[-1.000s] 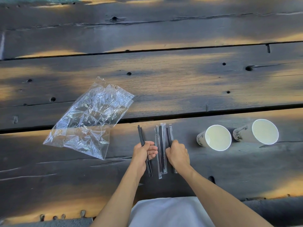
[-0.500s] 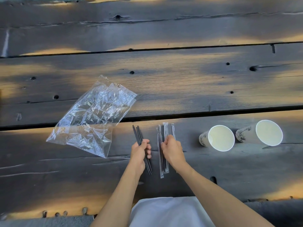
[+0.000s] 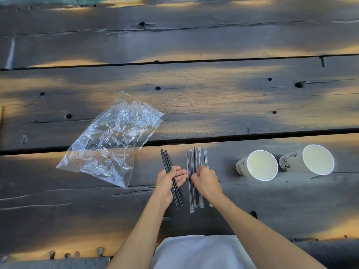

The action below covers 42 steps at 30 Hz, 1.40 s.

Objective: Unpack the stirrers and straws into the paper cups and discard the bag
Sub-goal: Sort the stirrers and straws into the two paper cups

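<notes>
A: Lower centre of the frame, both hands busy. The left hand (image 3: 168, 177) has its fingers curled round the stirrers (image 3: 171, 177) — a small bunch of bare black sticks, gripped about mid-length.

B: And the right hand (image 3: 206, 180)?

A: Just beside it, fingers bent down onto the straws (image 3: 196, 178), the ones in clear wrappers lying side by side on the table (image 3: 213, 98). It looks like it's gathering them, though whether it has really closed on them I can't tell from this angle.

B: Which way do the sticks run?

A: Both bunches point away from the person, up the frame; the stirrers lean a touch to the upper left. Forearms come in from the bottom edge, converging, wrists low over the wood.

B: So where do they have to go?

A: Right of centre — the near cup (image 3: 257, 165), then the far cup (image 3: 308, 159) beyond it, mouths tipped toward the camera. The right hand is clearly nearer them; the left would have to cross over the straws. My guess is each bunch needs swinging end-down to drop in.

B: The bag (image 3: 110, 138)?

A: Left of centre, crumpled flat and seemingly empty, apart from both hands. Not discarded yet.
</notes>
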Each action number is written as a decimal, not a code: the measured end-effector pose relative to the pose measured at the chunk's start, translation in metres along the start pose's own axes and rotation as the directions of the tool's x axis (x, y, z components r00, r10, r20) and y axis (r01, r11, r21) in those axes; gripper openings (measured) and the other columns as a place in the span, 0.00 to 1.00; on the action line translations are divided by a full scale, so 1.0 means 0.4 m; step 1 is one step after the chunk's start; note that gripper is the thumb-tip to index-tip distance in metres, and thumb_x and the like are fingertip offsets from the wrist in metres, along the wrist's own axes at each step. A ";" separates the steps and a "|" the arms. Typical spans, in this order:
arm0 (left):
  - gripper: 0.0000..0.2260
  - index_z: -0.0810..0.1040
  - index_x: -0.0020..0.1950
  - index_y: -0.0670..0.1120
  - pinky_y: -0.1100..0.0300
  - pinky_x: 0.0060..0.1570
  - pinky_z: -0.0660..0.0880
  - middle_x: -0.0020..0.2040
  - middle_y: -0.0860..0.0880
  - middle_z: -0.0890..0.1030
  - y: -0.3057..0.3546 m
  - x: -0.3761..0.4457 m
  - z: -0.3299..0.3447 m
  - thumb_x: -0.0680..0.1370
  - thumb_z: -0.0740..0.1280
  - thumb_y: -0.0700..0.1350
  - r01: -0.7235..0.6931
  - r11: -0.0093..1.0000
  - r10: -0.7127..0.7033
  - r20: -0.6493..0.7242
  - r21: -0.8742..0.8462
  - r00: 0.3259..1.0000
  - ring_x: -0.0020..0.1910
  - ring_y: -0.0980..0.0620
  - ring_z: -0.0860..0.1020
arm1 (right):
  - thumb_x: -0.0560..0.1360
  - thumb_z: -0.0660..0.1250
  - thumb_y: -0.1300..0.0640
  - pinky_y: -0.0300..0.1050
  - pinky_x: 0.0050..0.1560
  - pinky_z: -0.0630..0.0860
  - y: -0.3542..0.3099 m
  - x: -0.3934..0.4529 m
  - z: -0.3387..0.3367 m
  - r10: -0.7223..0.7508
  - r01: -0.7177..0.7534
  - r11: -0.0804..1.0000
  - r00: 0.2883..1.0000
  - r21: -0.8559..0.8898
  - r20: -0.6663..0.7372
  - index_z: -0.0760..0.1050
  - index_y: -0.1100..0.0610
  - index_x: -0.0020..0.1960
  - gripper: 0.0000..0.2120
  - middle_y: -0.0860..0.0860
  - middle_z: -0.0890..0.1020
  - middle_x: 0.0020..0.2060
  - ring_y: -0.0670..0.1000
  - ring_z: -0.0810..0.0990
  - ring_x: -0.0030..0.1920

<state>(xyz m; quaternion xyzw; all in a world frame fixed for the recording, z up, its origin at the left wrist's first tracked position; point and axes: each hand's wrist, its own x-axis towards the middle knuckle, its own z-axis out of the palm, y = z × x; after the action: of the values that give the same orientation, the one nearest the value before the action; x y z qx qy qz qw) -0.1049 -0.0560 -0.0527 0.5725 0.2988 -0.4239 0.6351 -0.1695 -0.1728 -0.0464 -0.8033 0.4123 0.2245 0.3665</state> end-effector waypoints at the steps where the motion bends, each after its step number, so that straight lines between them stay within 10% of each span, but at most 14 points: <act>1: 0.10 0.77 0.58 0.35 0.52 0.51 0.81 0.51 0.37 0.84 -0.001 -0.004 0.003 0.84 0.59 0.40 -0.001 1.000 0.001 0.026 0.002 1.000 0.49 0.43 0.84 | 0.75 0.60 0.57 0.49 0.38 0.72 -0.004 -0.005 -0.002 -0.045 0.043 0.998 0.999 0.050 0.029 0.73 0.60 0.46 0.06 0.53 0.77 0.38 0.56 0.75 0.38; 7: 0.12 0.77 0.62 0.39 0.55 0.57 0.75 0.56 0.42 0.82 -0.017 -0.033 0.029 0.83 0.61 0.44 -0.063 0.987 0.042 0.140 0.148 0.989 0.56 0.48 0.80 | 0.80 0.60 0.57 0.48 0.39 0.77 -0.023 -0.048 -0.010 -0.299 0.275 0.943 0.948 0.189 0.112 0.76 0.59 0.51 0.08 0.42 0.76 0.35 0.52 0.79 0.36; 16: 0.16 0.72 0.42 0.42 0.61 0.22 0.62 0.30 0.47 0.71 -0.026 -0.094 0.058 0.83 0.58 0.52 -0.233 0.863 0.214 0.092 0.449 0.972 0.22 0.54 0.67 | 0.78 0.62 0.62 0.38 0.25 0.68 -0.020 -0.101 -0.092 -0.231 0.173 0.843 0.971 0.510 0.054 0.75 0.60 0.40 0.08 0.53 0.80 0.30 0.48 0.73 0.24; 23: 0.14 0.69 0.34 0.46 0.62 0.23 0.58 0.23 0.50 0.65 -0.016 -0.160 0.110 0.79 0.60 0.45 -0.333 0.626 0.094 0.356 0.705 0.930 0.20 0.54 0.62 | 0.77 0.69 0.53 0.38 0.25 0.60 -0.013 -0.114 -0.170 -0.248 0.119 0.711 0.964 0.693 0.090 0.77 0.57 0.39 0.11 0.49 0.69 0.23 0.47 0.64 0.24; 42: 0.09 0.75 0.37 0.50 0.61 0.26 0.70 0.27 0.48 0.74 -0.064 -0.208 0.184 0.77 0.66 0.50 -0.468 0.440 0.024 0.511 0.766 0.859 0.23 0.52 0.72 | 0.76 0.70 0.61 0.40 0.31 0.71 0.142 -0.185 -0.256 -0.336 0.221 0.596 0.942 0.772 -0.010 0.77 0.61 0.42 0.05 0.56 0.75 0.27 0.50 0.69 0.24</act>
<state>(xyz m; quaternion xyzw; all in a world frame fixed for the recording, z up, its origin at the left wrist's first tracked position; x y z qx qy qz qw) -0.1735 -0.1114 0.0194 0.7438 -0.1948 -0.5289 0.3592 -0.2519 -0.2375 0.0444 -0.6104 0.3110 0.0240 0.7281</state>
